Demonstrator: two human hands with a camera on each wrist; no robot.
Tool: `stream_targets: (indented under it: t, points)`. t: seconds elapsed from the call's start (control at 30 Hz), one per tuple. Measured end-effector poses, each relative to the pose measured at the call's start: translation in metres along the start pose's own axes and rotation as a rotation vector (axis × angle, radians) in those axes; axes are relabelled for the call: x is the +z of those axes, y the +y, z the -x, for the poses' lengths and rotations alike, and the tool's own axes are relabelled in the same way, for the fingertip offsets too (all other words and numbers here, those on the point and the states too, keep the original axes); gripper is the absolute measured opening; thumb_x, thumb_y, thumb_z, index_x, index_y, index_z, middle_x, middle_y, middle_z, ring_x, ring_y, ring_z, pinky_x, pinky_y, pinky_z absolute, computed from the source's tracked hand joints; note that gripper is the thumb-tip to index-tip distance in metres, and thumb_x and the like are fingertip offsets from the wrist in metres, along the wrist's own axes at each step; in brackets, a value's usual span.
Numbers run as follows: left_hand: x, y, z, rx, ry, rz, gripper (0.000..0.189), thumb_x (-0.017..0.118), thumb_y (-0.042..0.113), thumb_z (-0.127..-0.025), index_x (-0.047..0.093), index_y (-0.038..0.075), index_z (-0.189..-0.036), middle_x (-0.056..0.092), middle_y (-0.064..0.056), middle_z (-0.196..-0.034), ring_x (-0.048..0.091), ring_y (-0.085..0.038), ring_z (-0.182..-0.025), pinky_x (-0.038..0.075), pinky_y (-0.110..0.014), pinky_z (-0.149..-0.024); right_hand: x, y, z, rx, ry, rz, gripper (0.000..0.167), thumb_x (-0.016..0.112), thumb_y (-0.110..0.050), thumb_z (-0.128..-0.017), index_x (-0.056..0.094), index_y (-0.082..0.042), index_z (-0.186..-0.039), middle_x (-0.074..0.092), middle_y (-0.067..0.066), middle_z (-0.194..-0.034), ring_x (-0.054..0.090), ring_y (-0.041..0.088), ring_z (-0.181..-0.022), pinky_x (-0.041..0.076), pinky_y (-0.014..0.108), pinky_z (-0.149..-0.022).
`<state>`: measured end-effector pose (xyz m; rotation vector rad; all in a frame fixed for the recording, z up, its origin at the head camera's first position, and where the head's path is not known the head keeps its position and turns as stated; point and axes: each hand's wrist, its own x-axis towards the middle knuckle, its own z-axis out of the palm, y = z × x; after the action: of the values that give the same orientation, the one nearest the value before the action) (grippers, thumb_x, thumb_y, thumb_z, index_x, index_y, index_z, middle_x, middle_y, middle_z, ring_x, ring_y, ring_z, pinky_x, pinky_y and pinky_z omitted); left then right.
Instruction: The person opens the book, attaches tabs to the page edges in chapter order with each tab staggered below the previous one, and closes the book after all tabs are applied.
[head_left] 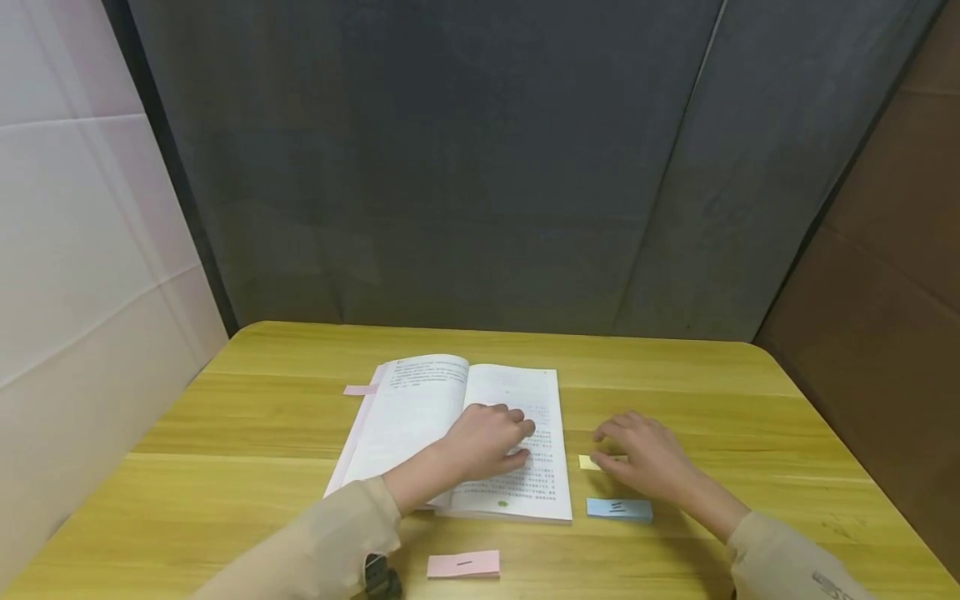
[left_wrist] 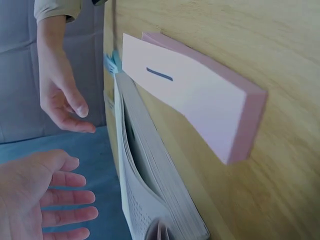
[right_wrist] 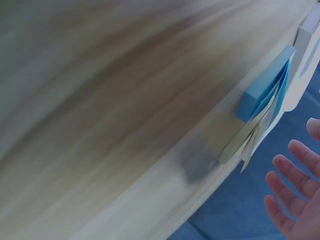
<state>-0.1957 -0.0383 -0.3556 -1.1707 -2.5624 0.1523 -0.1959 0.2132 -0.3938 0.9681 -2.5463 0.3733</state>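
An open book (head_left: 405, 417) lies on the table, a pink sticky tab (head_left: 360, 390) jutting from its left edge. Over its right page hovers my left hand (head_left: 487, 442), fingers relaxed; the left wrist view shows that palm (left_wrist: 30, 195) holding nothing. Right of the book, my right hand (head_left: 648, 454) is above a yellow sticky-note pad (head_left: 588, 462) and partly covers it. In the right wrist view the right hand's fingers (right_wrist: 292, 175) are spread and apart from the yellow pad (right_wrist: 240, 140). A blue sticky-note pad (head_left: 618, 509) marked with three strokes lies just nearer.
A pink sticky-note pad (head_left: 463, 564) marked with one stroke lies in front of the book, its top sheet lifting in the left wrist view. The wooden table (head_left: 225, 475) is bounded by a dark curtain (head_left: 450, 167) behind and panels on both sides.
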Motion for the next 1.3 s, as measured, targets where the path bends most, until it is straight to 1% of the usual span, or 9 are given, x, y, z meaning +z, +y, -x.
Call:
stream_targets:
  t: [0.17, 0.33, 0.6, 0.7, 0.83, 0.93, 1.1, 1.3]
  points:
    - [0.005, 0.003, -0.009, 0.011, -0.01, -0.005, 0.017, 0.059, 0.032, -0.079, 0.062, 0.017, -0.084, 0.054, 0.006, -0.071, 0.045, -0.008, -0.055, 0.034, -0.021, -0.041, 0.0, 0.004, 0.004, 0.024, -0.009, 0.004, 0.02, 0.067, -0.027, -0.074, 0.065, -0.012, -0.086, 0.061, -0.002, -0.088, 0.055, 0.016, -0.082, 0.046, 0.035, -0.065]
    - [0.008, 0.008, -0.017, 0.015, -0.053, -0.002, 0.017, 0.058, 0.033, -0.08, 0.062, 0.017, -0.086, 0.052, 0.007, -0.069, 0.043, -0.007, -0.054, 0.034, -0.021, -0.04, 0.002, 0.007, 0.008, 0.047, -0.036, 0.008, 0.02, 0.067, -0.029, -0.074, 0.065, -0.014, -0.087, 0.061, -0.002, -0.09, 0.055, 0.017, -0.084, 0.046, 0.036, -0.067]
    - [0.012, 0.021, -0.031, 0.028, -0.115, -0.013, 0.016, 0.058, 0.035, -0.08, 0.062, 0.021, -0.088, 0.054, 0.008, -0.074, 0.051, -0.008, -0.062, 0.038, -0.023, -0.045, 0.004, 0.014, 0.015, 0.035, -0.033, 0.017, 0.021, 0.069, -0.029, -0.072, 0.064, -0.013, -0.086, 0.06, -0.004, -0.084, 0.054, 0.015, -0.079, 0.046, 0.034, -0.063]
    - [0.014, 0.026, -0.036, 0.04, -0.129, -0.006, 0.017, 0.058, 0.035, -0.08, 0.062, 0.021, -0.09, 0.054, 0.008, -0.075, 0.05, -0.007, -0.062, 0.038, -0.022, -0.045, 0.005, 0.016, 0.017, 0.042, -0.041, 0.021, 0.021, 0.07, -0.029, -0.072, 0.064, -0.014, -0.085, 0.06, -0.004, -0.083, 0.054, 0.014, -0.076, 0.046, 0.032, -0.062]
    - [0.017, 0.031, -0.042, 0.053, -0.135, -0.006, 0.019, 0.058, 0.036, -0.08, 0.061, 0.021, -0.09, 0.053, 0.008, -0.074, 0.049, -0.007, -0.061, 0.037, -0.021, -0.044, 0.005, 0.017, 0.019, 0.058, -0.066, 0.027, 0.022, 0.07, -0.03, -0.071, 0.064, -0.015, -0.086, 0.059, -0.005, -0.081, 0.051, 0.011, -0.073, 0.043, 0.027, -0.056]
    - [0.021, 0.034, -0.045, 0.059, -0.135, 0.002, 0.018, 0.058, 0.036, -0.079, 0.06, 0.02, -0.086, 0.051, 0.008, -0.071, 0.047, -0.006, -0.058, 0.036, -0.021, -0.042, 0.004, 0.017, 0.021, 0.059, -0.089, 0.022, 0.022, 0.07, -0.03, -0.072, 0.064, -0.015, -0.087, 0.058, -0.006, -0.081, 0.049, 0.009, -0.071, 0.04, 0.024, -0.053]
    - [0.027, 0.039, -0.052, 0.059, -0.148, 0.018, 0.015, 0.057, 0.034, -0.079, 0.057, 0.02, -0.082, 0.048, 0.008, -0.069, 0.044, -0.006, -0.056, 0.034, -0.02, -0.041, 0.001, 0.019, 0.023, 0.052, -0.118, 0.014, 0.025, 0.07, -0.031, -0.072, 0.064, -0.014, -0.089, 0.058, -0.007, -0.081, 0.048, 0.008, -0.068, 0.038, 0.024, -0.051]
    - [0.035, 0.043, -0.058, 0.051, -0.167, 0.009, 0.021, 0.058, 0.036, -0.078, 0.059, 0.019, -0.089, 0.051, 0.008, -0.074, 0.046, -0.007, -0.061, 0.036, -0.019, -0.044, -0.002, 0.02, 0.023, 0.067, -0.161, 0.034, 0.026, 0.071, -0.03, -0.071, 0.063, -0.014, -0.09, 0.056, -0.007, -0.079, 0.047, 0.008, -0.067, 0.038, 0.024, -0.051]
